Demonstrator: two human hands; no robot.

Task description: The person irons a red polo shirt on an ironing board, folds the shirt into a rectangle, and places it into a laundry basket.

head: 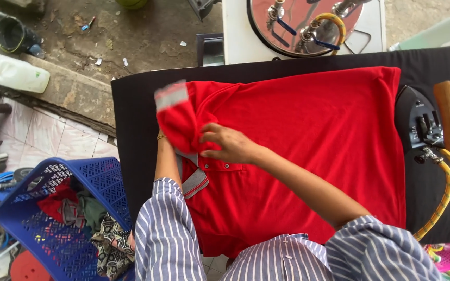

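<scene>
Two bare hands work on one red short-sleeved polo shirt (pixel 308 135) with a grey-trimmed collar, spread flat across a black padded ironing board (pixel 136 130) that serves as the desk. The left hand (pixel 175 130) is mostly hidden under a lifted sleeve (pixel 175 112), which it has bunched up; how tightly the fingers close cannot be told. The right hand (pixel 230 144) lies partly curled on the cloth near the collar (pixel 195 179), fingertips pressing, holding nothing clear of the board.

A black steam iron with a brown wooden handle (pixel 430 122) rests at the board's right end, just beside the shirt's hem, with a yellow hose (pixel 446 182) trailing off the edge.

Risk noted: the hem lies close to the iron's plate and could scorch if the cloth is tugged that way. A snagged hose could pull the iron down. The raised sleeve may crease.

A blue plastic laundry basket (pixel 105 179) of mixed clothes stands on the floor at lower left.
</scene>
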